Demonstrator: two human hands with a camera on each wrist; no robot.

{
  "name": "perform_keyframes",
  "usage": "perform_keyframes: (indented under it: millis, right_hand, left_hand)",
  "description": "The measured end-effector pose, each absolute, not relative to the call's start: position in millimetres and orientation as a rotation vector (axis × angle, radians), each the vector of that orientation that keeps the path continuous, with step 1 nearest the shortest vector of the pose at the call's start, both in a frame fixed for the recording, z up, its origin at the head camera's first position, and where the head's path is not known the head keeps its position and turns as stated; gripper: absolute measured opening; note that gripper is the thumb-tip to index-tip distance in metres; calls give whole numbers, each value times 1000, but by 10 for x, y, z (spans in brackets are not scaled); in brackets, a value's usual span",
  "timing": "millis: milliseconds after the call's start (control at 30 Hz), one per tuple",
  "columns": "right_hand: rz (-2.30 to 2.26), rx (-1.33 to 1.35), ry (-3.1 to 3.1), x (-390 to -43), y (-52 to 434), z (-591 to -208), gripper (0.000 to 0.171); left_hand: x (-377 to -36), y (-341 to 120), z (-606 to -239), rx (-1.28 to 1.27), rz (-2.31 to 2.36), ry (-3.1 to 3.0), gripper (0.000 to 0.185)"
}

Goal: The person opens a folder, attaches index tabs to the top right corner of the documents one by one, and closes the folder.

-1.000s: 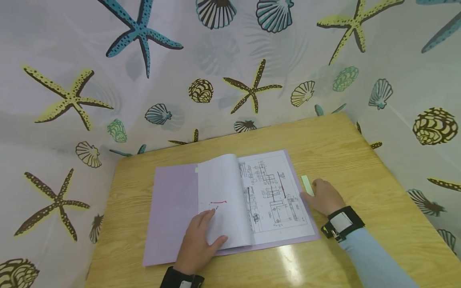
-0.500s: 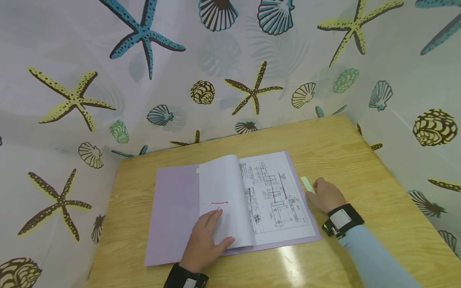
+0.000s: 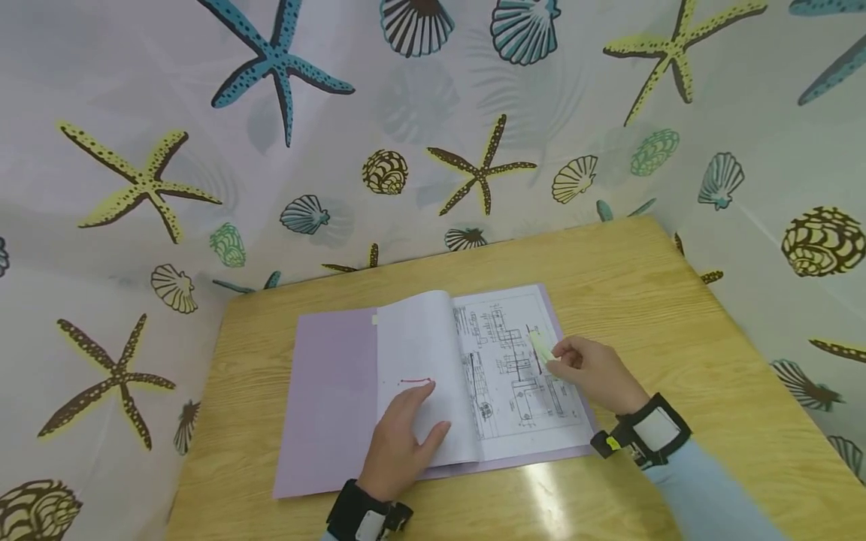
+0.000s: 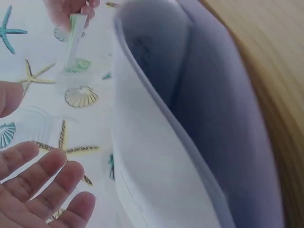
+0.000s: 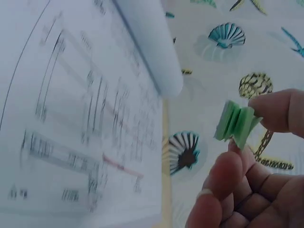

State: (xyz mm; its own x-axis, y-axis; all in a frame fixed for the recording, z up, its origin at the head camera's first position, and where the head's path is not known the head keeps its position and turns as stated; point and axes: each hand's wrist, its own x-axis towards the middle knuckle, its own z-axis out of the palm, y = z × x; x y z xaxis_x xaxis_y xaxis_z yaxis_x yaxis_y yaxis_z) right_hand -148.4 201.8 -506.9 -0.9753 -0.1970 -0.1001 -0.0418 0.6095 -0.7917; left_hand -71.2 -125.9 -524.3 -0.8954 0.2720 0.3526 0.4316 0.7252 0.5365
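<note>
An open lilac folder [image 3: 328, 398] lies on the table with papers in it. Its turned-over white page [image 3: 413, 338] curves up on the left and bears a short red line. On the right is a sheet with a technical drawing [image 3: 501, 413]. My left hand [image 3: 399, 447] is over the white page, fingers extended and thumb apart, holding nothing. Between thumb and fingers my right hand [image 3: 598, 373] pinches a narrow pale green sticky note pad [image 3: 540, 347] above the drawing. Close up in the right wrist view, the sticky note pad [image 5: 234, 124] looks layered.
The wooden table [image 3: 636, 285] extends around the folder. Behind it and at both sides hangs a white cloth [image 3: 325, 135] printed with starfish and shells. A small yellowish tab [image 3: 375, 320] shows at the top of the white page's left edge.
My right hand has lifted the sticky note pad from beside the folder and brought it left over the drawing. The left hand has slid slightly right across the white page.
</note>
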Motion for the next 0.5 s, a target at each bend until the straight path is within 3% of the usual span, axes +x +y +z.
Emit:
perform_keyframes:
  millis: [267,500]
  right_hand:
    - [-1451,-670,2514,-1197,1533,-4853,12]
    - [-1446,-799,2395,-1044,1300,-4858,13]
  left_hand:
    - [-755,-914,-5126,-592,-1311,-2604,61]
    - [-744,-792,-5092,-557,-1639,-2488,59]
